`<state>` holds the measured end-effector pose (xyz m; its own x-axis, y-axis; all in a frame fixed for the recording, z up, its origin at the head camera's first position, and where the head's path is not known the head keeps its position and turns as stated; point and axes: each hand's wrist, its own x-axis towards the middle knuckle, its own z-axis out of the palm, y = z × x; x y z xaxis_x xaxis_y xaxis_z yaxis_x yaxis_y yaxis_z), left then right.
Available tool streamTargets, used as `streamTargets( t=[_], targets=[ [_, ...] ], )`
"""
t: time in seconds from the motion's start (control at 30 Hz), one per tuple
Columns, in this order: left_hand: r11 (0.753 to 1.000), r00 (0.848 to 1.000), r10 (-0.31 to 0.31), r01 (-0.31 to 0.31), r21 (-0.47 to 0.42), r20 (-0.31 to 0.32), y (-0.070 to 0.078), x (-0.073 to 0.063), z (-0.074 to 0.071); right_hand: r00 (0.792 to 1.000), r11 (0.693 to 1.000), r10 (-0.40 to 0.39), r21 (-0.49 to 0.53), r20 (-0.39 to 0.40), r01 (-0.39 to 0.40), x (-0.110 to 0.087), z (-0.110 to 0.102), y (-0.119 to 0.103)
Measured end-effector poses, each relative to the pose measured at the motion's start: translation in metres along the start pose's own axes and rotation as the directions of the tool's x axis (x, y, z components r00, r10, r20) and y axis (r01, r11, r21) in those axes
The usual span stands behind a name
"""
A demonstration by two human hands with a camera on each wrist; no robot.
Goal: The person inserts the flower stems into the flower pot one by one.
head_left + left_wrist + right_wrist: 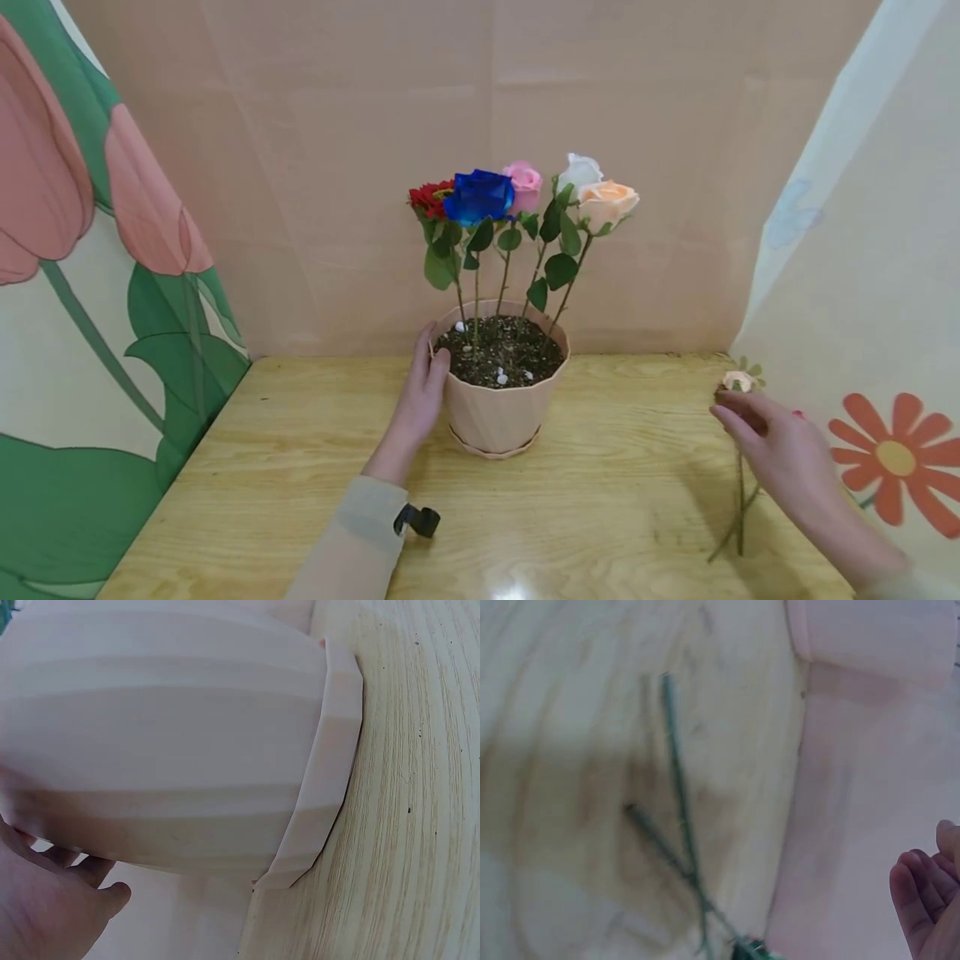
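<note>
A ribbed pale pink flower pot [495, 408], filled with dark soil [498, 354], stands on a matching saucer [495, 450]. My left hand [420, 392] rests against its left side, thumb towards the front and fingers reaching along the wall; in the left wrist view the pot wall [165, 742] hides part of the fingers. My right hand [787, 450] hovers over cut flowers at the table's right, its fingers loosely bent, nothing visibly pinched. Just beyond its fingertips is a pale peach rose [738, 382]. Two crossing green stems [676, 765] show in the right wrist view.
Upright in the soil are a red flower [431, 200], a blue rose [480, 198], a pink rose [525, 185], a white rose [579, 172] and a peach rose [606, 204]. The wooden table [315, 467] meets a plain backdrop [337, 167] behind.
</note>
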<state>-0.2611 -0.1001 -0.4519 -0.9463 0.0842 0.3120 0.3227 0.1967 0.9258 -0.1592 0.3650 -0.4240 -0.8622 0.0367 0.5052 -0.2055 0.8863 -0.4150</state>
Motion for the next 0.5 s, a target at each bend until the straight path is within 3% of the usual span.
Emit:
streamTargets(
  t=[0.13,0.3,0.5],
  targets=[
    [1.000,1.000,-0.009,0.009,0.005,0.002,-0.001,0.001,0.000,1.000,0.999,0.019,-0.037,0.009,-0.019,-0.007,0.002,0.019],
    [1.000,1.000,-0.006,0.006,-0.003,-0.001,-0.001,0.002,0.001,0.991,0.993,0.099,-0.070,0.085,-0.094,-0.014,0.002,0.040],
    [1.000,1.000,0.008,-0.008,-0.005,-0.005,-0.001,0.001,0.001,0.984,0.985,0.149,-0.103,0.095,-0.139,-0.024,0.003,0.060]
  ],
)
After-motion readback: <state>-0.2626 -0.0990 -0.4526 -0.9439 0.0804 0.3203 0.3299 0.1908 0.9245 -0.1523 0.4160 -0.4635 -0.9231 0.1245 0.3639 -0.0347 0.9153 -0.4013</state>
